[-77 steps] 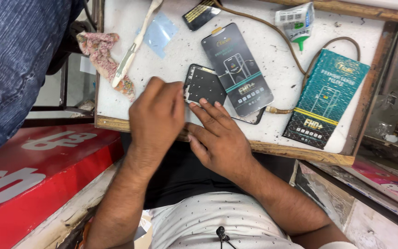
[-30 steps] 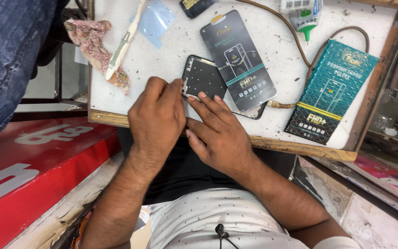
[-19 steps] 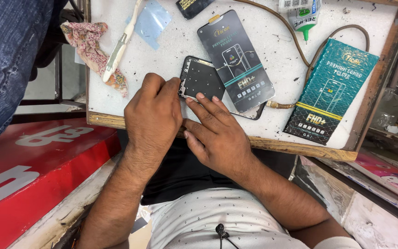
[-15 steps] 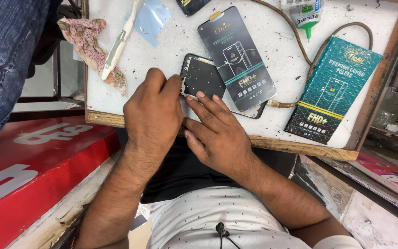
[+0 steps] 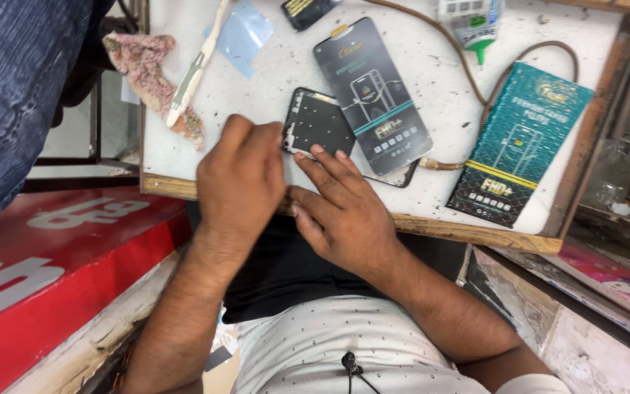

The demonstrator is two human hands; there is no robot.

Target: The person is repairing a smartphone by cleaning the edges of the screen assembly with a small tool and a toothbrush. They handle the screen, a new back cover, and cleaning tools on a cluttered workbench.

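Observation:
A black phone [image 5: 320, 120], speckled with small pale dots, lies on the white worktop [image 5: 439, 190]. My left hand [image 5: 238, 179] is curled at its left edge, fingertips gripping that side. My right hand [image 5: 344, 211] lies flat just right of it. Its fingers are stretched out and the tips rest on the phone's near edge. A dark flat screen-protector packet [image 5: 373, 91] leans over the phone's right side and hides that part.
A teal box [image 5: 519, 142] lies at the right, with a brown cable [image 5: 475, 84] and a green-tipped glue bottle [image 5: 472, 22] behind it. A pale brush [image 5: 195, 66], patterned cloth [image 5: 147, 69] and blue film [image 5: 246, 33] sit at the left. A red signboard [image 5: 52, 270] and a person's blue-jeaned leg [image 5: 16, 80] flank the table.
Both hands stay on the phone in nearly the same pose. The view has shifted slightly, so the table sits a little differently in the picture.

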